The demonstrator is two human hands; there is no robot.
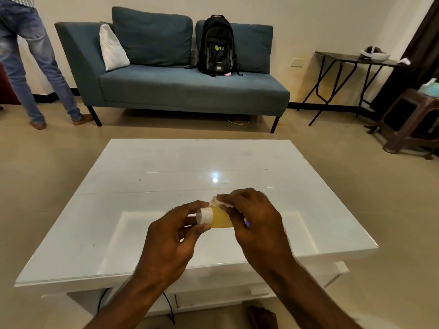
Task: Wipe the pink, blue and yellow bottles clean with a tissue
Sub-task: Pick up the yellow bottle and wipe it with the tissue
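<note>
The yellow bottle (219,218) lies on its side in the air, just above the white surface (166,176). The left hand (171,243) has a narrow grip on the white cap (204,215), pinched between thumb and fingers. The right hand (256,219) is closed around the other end and presses a small white tissue (219,202) on top of the bottle. The bottle looks small, light and smooth, so it may slip. The cap end looks like the best place to hold. The tissue is soft and could tear.
</note>
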